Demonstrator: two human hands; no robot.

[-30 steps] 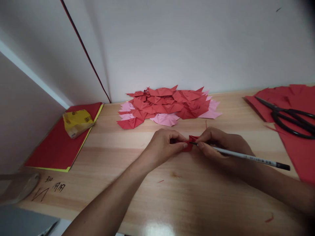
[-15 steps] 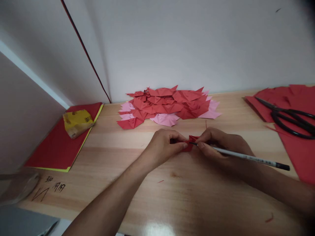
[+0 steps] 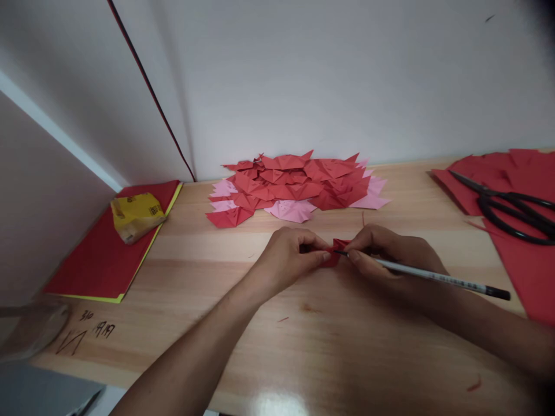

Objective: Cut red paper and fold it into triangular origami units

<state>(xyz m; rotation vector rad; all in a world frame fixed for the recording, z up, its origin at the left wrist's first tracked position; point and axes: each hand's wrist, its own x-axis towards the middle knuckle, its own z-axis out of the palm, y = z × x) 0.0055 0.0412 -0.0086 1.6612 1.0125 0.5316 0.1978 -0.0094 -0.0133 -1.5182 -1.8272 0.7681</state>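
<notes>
A small folded red paper piece (image 3: 337,249) lies on the wooden table (image 3: 277,341) between my two hands. My left hand (image 3: 288,254) pinches its left side with curled fingers. In my right hand (image 3: 390,251) is a white pen with a black cap (image 3: 433,275), gripped so its tip touches the red piece. Most of the piece is hidden under my fingers.
A heap of folded red and pink paper shapes (image 3: 295,188) lies by the wall. Black scissors (image 3: 511,206) rest on red sheets (image 3: 526,254) at the right. At the left, a yellow packet (image 3: 136,215) sits on stacked red and yellow paper (image 3: 104,260).
</notes>
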